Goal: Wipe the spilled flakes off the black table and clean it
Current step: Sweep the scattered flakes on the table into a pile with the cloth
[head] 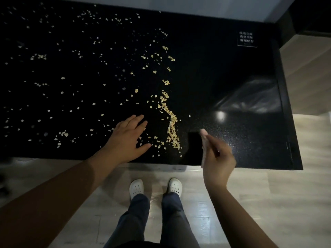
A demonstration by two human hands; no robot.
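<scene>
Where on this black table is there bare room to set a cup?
Bare: right of the flake ridge, up to the table's right edge and the sign; the right hand holds a cloth there. Crowded: left of the ridge, around the left hand, flakes everywhere.

free: right part of table (232, 77) | blocked: flakes (172, 120) ridge mid, scatter left | sign (247, 39) far-right corner

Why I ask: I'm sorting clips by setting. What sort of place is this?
Indoors, perhaps a shared or commercial room rather than a home: a glossy black table bearing a printed notice, strewn with flakes, on pale wood-look flooring.
</scene>
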